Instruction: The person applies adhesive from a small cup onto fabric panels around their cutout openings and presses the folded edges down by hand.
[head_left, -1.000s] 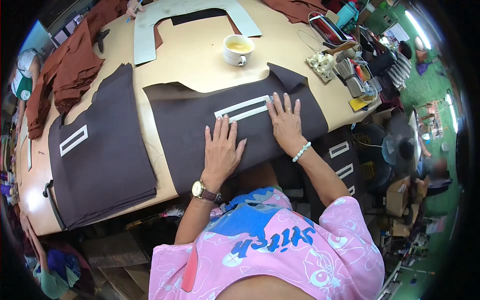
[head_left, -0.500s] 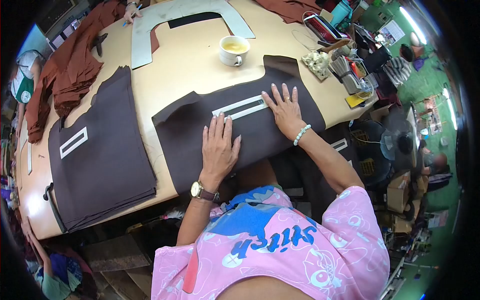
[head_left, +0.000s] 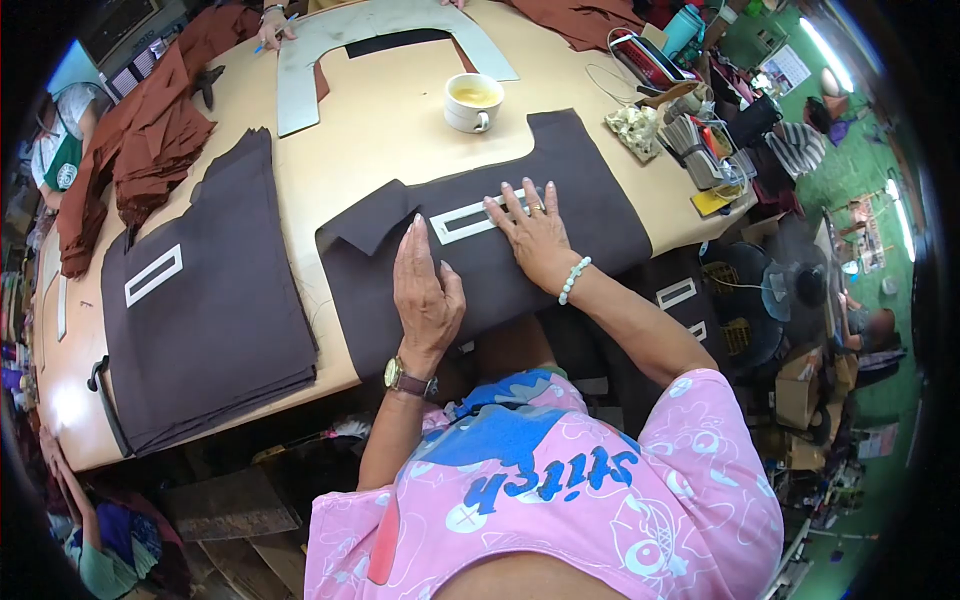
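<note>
A dark brown cut piece of cloth (head_left: 595, 185) lies in front of me over the table's near edge. On it rests a white rectangular strip frame (head_left: 460, 226) with a long slot. My right hand (head_left: 537, 240) lies flat over the frame's right part, fingers spread, hiding that end. My left hand (head_left: 428, 300) is turned on its edge just left of the frame, fingers stretched out. Its fingertips are beside the cloth's far left corner (head_left: 365, 215), which is folded over. Whether they touch that fold I cannot tell.
A stack of dark cloth (head_left: 215, 320) with another white frame (head_left: 154, 275) lies left. A filled cup (head_left: 470, 112) stands beyond my cloth. A co-worker's hand (head_left: 277, 28) holds a blue pen beside a large pale pattern (head_left: 297, 100). Tools and papers (head_left: 690, 150) crowd the right edge.
My left hand has come off the frame and turned on its edge. My right hand has slid left along the frame. The cloth's far left corner now lies folded over.
</note>
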